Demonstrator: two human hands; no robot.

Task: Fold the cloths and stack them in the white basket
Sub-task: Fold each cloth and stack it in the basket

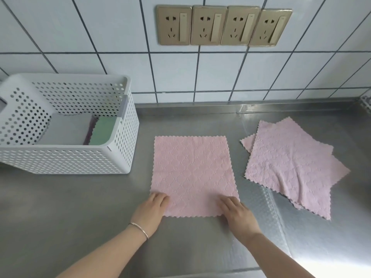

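Resting both hands on square waffle-textured pink cloth, perforated white basket

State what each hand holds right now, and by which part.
Both hands rest on the flat pink square cloth: left hand at its near left corner, right hand at its near right corner. Whether either pinches it cannot be told.

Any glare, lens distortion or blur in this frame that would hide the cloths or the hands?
Head view: strong glare on the steel counter at lower right, clear of the spread pink cloth; wide-angle bending curves the tile lines and tilts the sockets; left hand and right hand are sharp; folded cloths inside the white basket look soft and shaded.
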